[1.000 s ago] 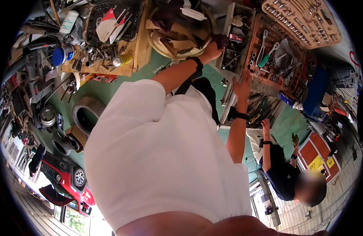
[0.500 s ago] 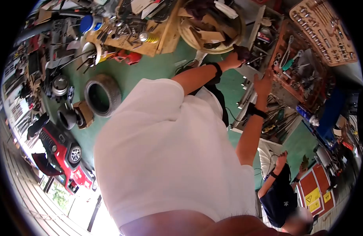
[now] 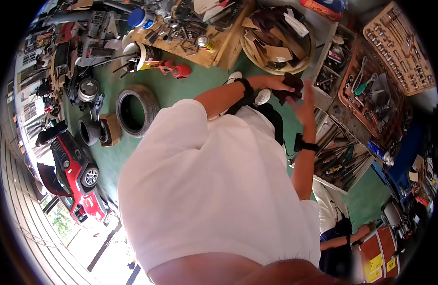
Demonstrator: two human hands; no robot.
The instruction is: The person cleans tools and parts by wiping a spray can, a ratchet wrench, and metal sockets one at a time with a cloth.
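The left hand (image 3: 279, 84) has its fingers curled around a dark cloth (image 3: 293, 89), which hangs above the floor (image 3: 195, 80), between the round tub (image 3: 275, 71) and the metal cart (image 3: 322, 98). The right hand (image 3: 302, 108) is just beside the cloth, fingers spread and holding nothing visible; blur hides whether they touch it. If the left grip loosens, the bunched cloth could slip to the floor, since only that hand clearly supports it. A loose fold could catch the cart's edge. The right wrist, near the hand tools (image 3: 334, 168), could knock their handles if it swings outward.
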